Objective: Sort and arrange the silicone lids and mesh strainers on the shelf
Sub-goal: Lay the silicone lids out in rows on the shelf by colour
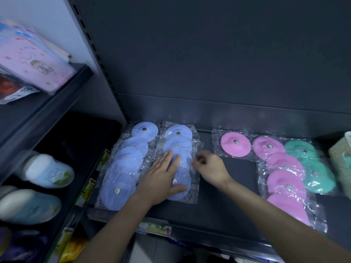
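Bagged pink lids (pixel 284 183) and teal lids (pixel 313 173) lie at the right of the shelf (pixel 228 205); one row of blue lids (pixel 121 179) lies far left. On the second blue row (pixel 178 137) beside it the left hand (pixel 161 179) rests flat, fingers straight and slightly apart; the right hand (pixel 210 166) pinches that row's wrapper (pixel 196 149) edge with curled fingers

Dark metal shelf (pixel 190 215), matching dark back panel (pixel 209 54) behind. Slotted upright (pixel 95 48) at left, pale wall (pixel 28 8) beyond. Light dim, bluish.
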The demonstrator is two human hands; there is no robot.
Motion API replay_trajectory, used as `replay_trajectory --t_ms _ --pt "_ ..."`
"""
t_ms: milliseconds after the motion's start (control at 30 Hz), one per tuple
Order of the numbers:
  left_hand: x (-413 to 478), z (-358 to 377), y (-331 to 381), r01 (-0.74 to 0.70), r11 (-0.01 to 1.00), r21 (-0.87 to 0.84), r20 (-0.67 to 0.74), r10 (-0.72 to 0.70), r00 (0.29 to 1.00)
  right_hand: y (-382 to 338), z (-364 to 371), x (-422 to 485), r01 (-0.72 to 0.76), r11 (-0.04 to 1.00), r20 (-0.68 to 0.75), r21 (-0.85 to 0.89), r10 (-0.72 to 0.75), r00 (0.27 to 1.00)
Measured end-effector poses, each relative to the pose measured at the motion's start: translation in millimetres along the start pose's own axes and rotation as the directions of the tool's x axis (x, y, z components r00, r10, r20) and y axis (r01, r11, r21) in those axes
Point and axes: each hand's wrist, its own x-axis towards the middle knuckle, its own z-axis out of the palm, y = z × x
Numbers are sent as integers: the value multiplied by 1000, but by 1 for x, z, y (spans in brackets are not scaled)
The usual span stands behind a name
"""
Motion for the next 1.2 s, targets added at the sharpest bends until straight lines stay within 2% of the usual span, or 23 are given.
replay_trajectory --t_ms 100,233,467,633,800,1200 --pt "-3 -3 2 10 1000 -18 13 -10 1000 2 7 -7 -28 999 33 23 27 999" --pt "-3 -10 3 1 999 -47 35 1 999 -1 11 -7 -71 997 -7 -9 71 997" --pt "3 -14 7 22 995 -102 7 -22 1000 -5 -8 -11 -32 999 -80 -2 31 996" --pt "16 -29 25 -76 997 -25 -64 74 995 1 -42 -15 47 985 -77 -169 -61 995" --pt "31 -41 54 -102 995 1 -46 102 994 13 -79 -21 64 926 -95 -371 -107 990" --pt "77 -59 168 -139 986 -87 -132 127 983 73 -192 -54 70 916 -273 -394 -189 943"
